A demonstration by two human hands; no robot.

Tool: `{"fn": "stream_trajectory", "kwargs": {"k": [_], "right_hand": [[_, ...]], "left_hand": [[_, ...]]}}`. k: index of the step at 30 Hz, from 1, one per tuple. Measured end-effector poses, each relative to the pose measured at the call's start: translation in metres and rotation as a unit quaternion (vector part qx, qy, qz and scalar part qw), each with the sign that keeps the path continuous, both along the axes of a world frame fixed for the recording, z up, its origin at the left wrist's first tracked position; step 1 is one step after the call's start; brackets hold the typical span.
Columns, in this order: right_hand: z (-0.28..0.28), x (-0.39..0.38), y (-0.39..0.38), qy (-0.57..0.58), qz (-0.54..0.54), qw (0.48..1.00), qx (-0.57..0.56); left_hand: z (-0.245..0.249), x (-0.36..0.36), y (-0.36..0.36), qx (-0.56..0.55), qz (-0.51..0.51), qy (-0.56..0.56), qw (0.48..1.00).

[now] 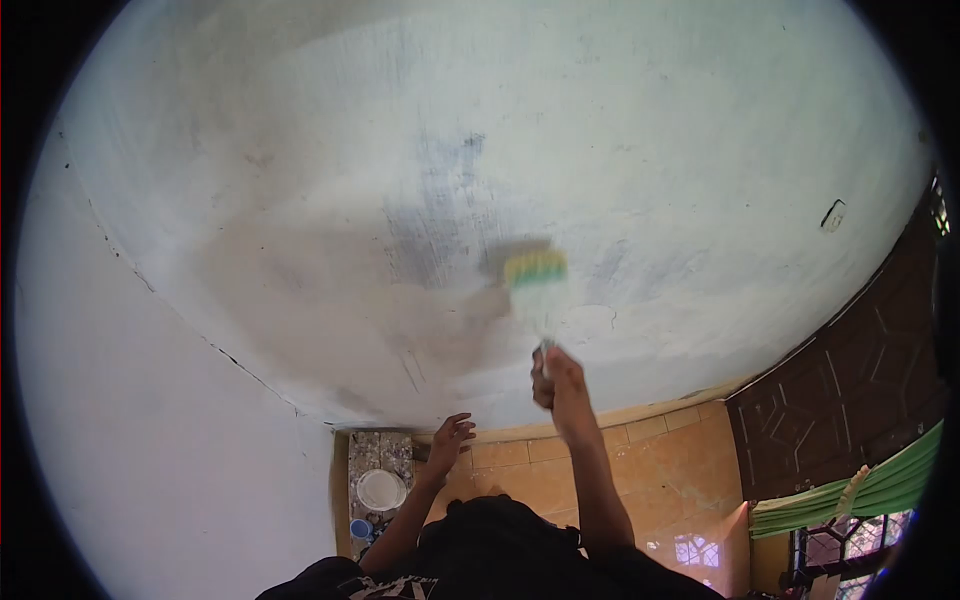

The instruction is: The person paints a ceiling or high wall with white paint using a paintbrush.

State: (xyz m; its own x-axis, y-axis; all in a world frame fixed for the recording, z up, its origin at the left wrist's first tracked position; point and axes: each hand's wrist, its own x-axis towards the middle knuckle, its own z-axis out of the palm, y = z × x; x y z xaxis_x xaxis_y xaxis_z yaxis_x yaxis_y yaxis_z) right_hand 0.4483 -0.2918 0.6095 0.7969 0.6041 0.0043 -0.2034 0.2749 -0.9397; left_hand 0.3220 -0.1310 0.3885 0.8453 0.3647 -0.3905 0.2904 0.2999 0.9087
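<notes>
My right hand (560, 385) is closed around the handle of a paint roller (536, 268), raised in front of the wall (330, 300). The roller's head is yellow and green and smeared by motion; it overlaps the wall in this view, with a shadow beside it. Lower and to the left, my left hand (452, 440) is held out near the foot of the wall, its fingers apart and holding nothing. Bluish-grey patches and streaks mark the pale wall around the roller.
At lower left, a paint-spattered bench (366, 448) bears a round white container (381, 490) and a small blue one (360, 528). Orange tiles (620, 480) cover the floor. To the right are a wall fitting (833, 215), a dark door (830, 390) and a green curtain (850, 503).
</notes>
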Motion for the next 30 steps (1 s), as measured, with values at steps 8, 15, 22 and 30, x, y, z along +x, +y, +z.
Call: {"fn": "stream_trajectory", "kwargs": {"k": [8,15,22,30], "right_hand": [[-0.011,0.052,0.035,-0.087,-0.063,0.992,0.063],[-0.187,0.018,-0.003,0.086,-0.077,0.993,0.004],[-0.275,0.006,-0.032,0.246,-0.088,0.959,-0.109],[-0.097,0.023,-0.052,0.122,-0.053,0.989,-0.066]], "left_hand": [[-0.003,-0.006,0.008,0.005,-0.015,-0.016,1.000],[-0.012,-0.015,0.014,0.008,-0.025,-0.003,1.000],[-0.016,-0.011,0.013,0.016,-0.023,0.011,1.000],[-0.017,0.024,-0.009,0.006,-0.009,0.008,1.000]]}}
